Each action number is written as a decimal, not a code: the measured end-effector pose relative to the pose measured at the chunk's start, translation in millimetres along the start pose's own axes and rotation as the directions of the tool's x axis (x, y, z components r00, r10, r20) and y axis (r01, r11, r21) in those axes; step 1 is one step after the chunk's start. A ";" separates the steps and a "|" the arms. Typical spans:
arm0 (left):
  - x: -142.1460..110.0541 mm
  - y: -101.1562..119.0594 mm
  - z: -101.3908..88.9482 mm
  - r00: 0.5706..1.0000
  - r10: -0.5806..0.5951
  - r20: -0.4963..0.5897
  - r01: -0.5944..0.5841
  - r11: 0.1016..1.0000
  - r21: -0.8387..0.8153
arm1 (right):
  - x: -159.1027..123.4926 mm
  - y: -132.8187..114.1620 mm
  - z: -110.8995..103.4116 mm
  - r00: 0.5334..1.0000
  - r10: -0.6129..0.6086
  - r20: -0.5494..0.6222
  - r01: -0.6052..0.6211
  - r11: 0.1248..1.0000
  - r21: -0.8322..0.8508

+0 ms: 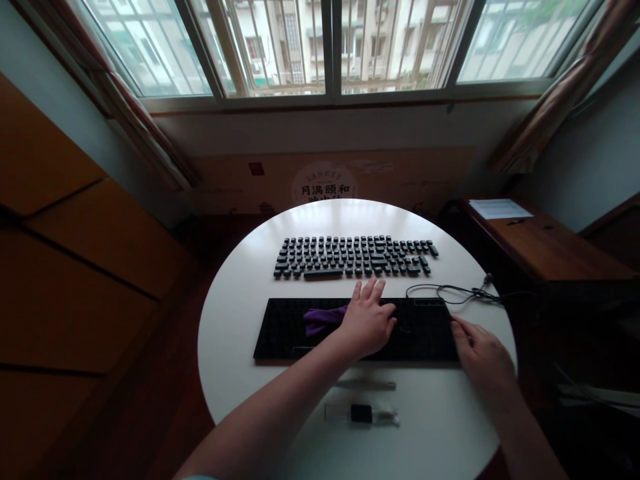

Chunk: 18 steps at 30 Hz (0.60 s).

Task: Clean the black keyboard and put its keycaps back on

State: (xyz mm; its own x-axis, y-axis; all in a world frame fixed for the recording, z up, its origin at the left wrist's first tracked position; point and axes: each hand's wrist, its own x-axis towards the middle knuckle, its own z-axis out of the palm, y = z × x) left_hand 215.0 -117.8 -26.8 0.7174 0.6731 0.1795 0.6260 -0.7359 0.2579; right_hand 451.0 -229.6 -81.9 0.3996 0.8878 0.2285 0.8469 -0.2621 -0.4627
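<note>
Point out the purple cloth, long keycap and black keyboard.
Purple cloth (323,321), head view: middle of its visible part.
Long keycap (323,274), head view: middle of its face.
Black keyboard (417,335), head view: top surface, right portion.

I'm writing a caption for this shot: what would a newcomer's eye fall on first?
Probably the loose black keys, laid out in rows toward the far side of the round white table. Next, the dark keyboard nearer the person, a bright purple cloth on its left half.
</note>
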 end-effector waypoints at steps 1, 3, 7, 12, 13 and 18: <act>1.1 0.7 0.5 1.000 0.003 -0.004 -0.003 1.000 0.005 | -0.1 0.7 0.5 1.000 -0.007 0.003 0.007 1.000 -0.007; -0.4 -0.9 -0.4 1.000 -0.004 -0.016 0.004 1.000 0.014 | -0.5 2.2 1.6 1.000 -0.019 0.005 0.019 0.999 -0.030; -16.0 -14.0 -9.0 0.997 -0.071 -0.044 0.071 0.997 0.011 | -1.8 3.6 2.6 0.999 -0.048 0.003 0.048 0.997 -0.064; -37.8 -30.7 -22.8 0.990 -0.109 -0.090 0.109 0.994 0.000 | -2.1 3.7 2.4 0.997 -0.073 -0.006 0.073 0.994 -0.079; -40.6 -32.2 -24.6 0.989 -0.103 -0.102 0.104 0.995 0.004 | -2.0 3.9 2.5 0.997 -0.077 -0.007 0.076 0.994 -0.082; -45.8 -33.2 -27.3 0.989 -0.087 -0.124 0.092 0.995 0.035 | -2.2 4.8 3.3 0.996 -0.087 -0.005 0.086 0.991 -0.107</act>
State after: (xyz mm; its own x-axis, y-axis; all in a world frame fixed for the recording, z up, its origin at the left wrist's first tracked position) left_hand 153.0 -122.3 -17.7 0.6172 0.7381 0.2724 0.6993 -0.6733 0.2400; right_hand 453.0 -231.6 -87.4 0.3263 0.9053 0.2721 0.9108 -0.2242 -0.3467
